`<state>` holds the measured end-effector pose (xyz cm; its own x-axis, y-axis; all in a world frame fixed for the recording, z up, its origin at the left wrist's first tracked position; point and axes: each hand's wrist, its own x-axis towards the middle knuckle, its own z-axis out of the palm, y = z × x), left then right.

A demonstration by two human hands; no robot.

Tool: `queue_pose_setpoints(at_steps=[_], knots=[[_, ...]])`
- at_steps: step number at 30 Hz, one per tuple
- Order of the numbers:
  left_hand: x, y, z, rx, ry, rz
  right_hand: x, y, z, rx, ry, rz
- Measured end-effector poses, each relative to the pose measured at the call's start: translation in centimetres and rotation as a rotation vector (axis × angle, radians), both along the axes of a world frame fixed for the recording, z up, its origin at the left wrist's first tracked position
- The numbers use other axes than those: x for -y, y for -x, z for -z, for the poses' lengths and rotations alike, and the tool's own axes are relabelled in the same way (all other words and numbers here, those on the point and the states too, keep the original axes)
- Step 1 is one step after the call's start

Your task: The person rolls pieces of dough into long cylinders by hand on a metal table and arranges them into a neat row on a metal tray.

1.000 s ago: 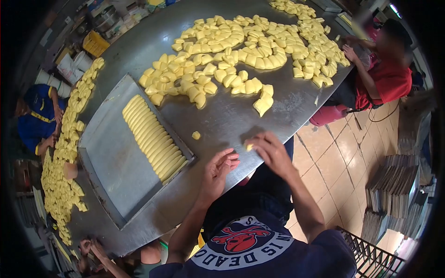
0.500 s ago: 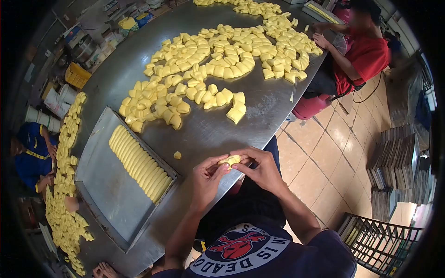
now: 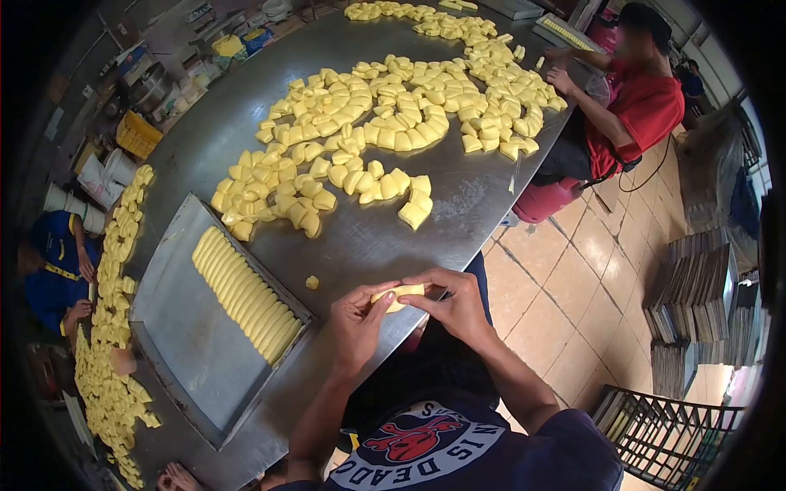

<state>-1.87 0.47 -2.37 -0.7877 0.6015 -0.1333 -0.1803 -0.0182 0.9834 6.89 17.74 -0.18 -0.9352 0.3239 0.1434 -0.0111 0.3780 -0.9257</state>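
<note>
Between my two hands, over the table's near edge, is a piece of yellow dough (image 3: 407, 292), drawn out into a short strip. My left hand (image 3: 361, 317) pinches its left end between thumb and fingers. At the other end my right hand (image 3: 457, 304) grips it the same way. A small scrap of dough (image 3: 312, 282) lies on the metal table (image 3: 352, 245) beyond my left hand. Left of my hands stands a metal tray (image 3: 176, 344) with a row of rolled dough strips (image 3: 246, 293) along its right side.
Piles of cut dough pieces (image 3: 409, 123) cover the far table, with another heap (image 3: 110, 368) along the left. A person in red (image 3: 634, 123) works at the far right, a person in blue (image 3: 57, 262) at the left. A black crate (image 3: 671, 434) and stacked trays (image 3: 692, 286) stand on the floor.
The dough between my hands has been stretched from a crumpled lump into a longer, flatter strip. My hands have moved slightly apart.
</note>
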Motion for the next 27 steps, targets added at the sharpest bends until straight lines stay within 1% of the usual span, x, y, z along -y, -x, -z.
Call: queue_pose_setpoints(at_steps=[1, 2, 4, 5, 6, 7, 8, 9, 11, 12, 14, 15, 16, 17, 18, 19, 20, 21, 22, 23, 24, 25, 26, 27], knots=[[-0.1, 0.4, -0.3, 0.088, 0.014, 0.008, -0.3, 0.1, 0.0, 0.051, 0.101, -0.007], [-0.3, 0.7, -0.8, 0.082, 0.012, 0.004, -0.7, 0.3, 0.0, 0.046, 0.099, -0.011], [-0.4, 1.1, -2.0, 0.360, -0.156, 0.002, -1.1, 0.3, 0.1, 0.106, 0.505, -0.057], [-0.4, 1.0, -2.1, 0.359, -0.154, 0.001, -1.1, 0.3, 0.0, 0.088, 0.420, -0.042], [-0.5, 0.7, -2.2, 0.187, -0.074, 0.048, -1.0, 0.4, 0.0, 0.088, 0.425, -0.041], [-0.5, 0.5, -2.2, 0.018, 0.006, 0.096, -0.7, 0.4, 0.1, 0.052, 0.317, -0.033], [-0.5, 0.4, -2.1, 0.021, 0.009, 0.097, -0.5, 0.4, 0.1, 0.016, 0.208, -0.025], [-0.6, 0.3, -1.8, 0.022, 0.008, 0.064, -0.3, 0.5, 0.2, 0.018, 0.210, -0.025], [-0.7, 0.6, -1.1, 0.023, 0.009, 0.034, 0.0, 0.7, 0.7, -0.095, 0.054, 0.017], [-0.7, 0.9, -0.8, 0.029, -0.007, 0.033, 0.0, 0.7, 0.6, -0.091, 0.057, 0.018], [-0.5, 1.3, -0.9, 0.037, -0.019, 0.031, -0.4, 1.0, 0.4, -0.012, 0.207, -0.018], [-0.4, 1.5, -1.5, 0.158, -0.122, 0.066, -0.8, 1.2, 0.1, 0.023, 0.268, -0.061], [-0.2, 1.6, -2.0, 0.279, -0.226, 0.101, -0.8, 1.1, -0.3, 0.025, 0.269, -0.060], [-0.2, 1.4, -2.4, 0.282, -0.225, 0.100, -0.7, 1.0, -1.0, -0.025, 0.126, -0.053], [-0.3, 1.2, -2.7, 0.153, -0.158, 0.096, -0.6, 1.0, -1.5, -0.073, -0.018, -0.047], [-0.3, 1.0, -2.8, 0.025, -0.092, 0.091, -0.5, 0.9, -1.5, -0.070, -0.018, -0.046], [-0.3, 1.0, -2.9, 0.029, -0.092, 0.092, -0.3, 0.9, -1.3, -0.099, -0.116, -0.059], [-0.3, 1.0, -2.9, -0.009, -0.029, 0.081, -0.2, 0.8, -1.2, -0.127, -0.214, -0.074], [-0.3, 1.1, -3.0, -0.047, 0.034, 0.068, -0.3, 0.9, -1.1, -0.124, -0.214, -0.077], [-0.2, 1.1, -3.2, -0.045, 0.034, 0.066, -0.3, 1.0, -1.0, -0.158, -0.355, -0.085], [-0.1, 1.1, -3.5, -0.042, 0.099, 0.053, -0.4, 1.2, -0.9, -0.192, -0.498, -0.093], [-0.1, 1.2, -3.7, -0.037, 0.164, 0.041, -0.4, 1.2, -0.7, -0.191, -0.498, -0.094], [0.1, 1.1, -3.6, -0.035, 0.164, 0.039, -0.3, 1.2, -0.6, -0.182, -0.379, -0.108], [0.3, 1.0, -3.3, -0.160, 0.156, 0.014, -0.2, 1.3, -0.4, -0.174, -0.260, -0.122]])
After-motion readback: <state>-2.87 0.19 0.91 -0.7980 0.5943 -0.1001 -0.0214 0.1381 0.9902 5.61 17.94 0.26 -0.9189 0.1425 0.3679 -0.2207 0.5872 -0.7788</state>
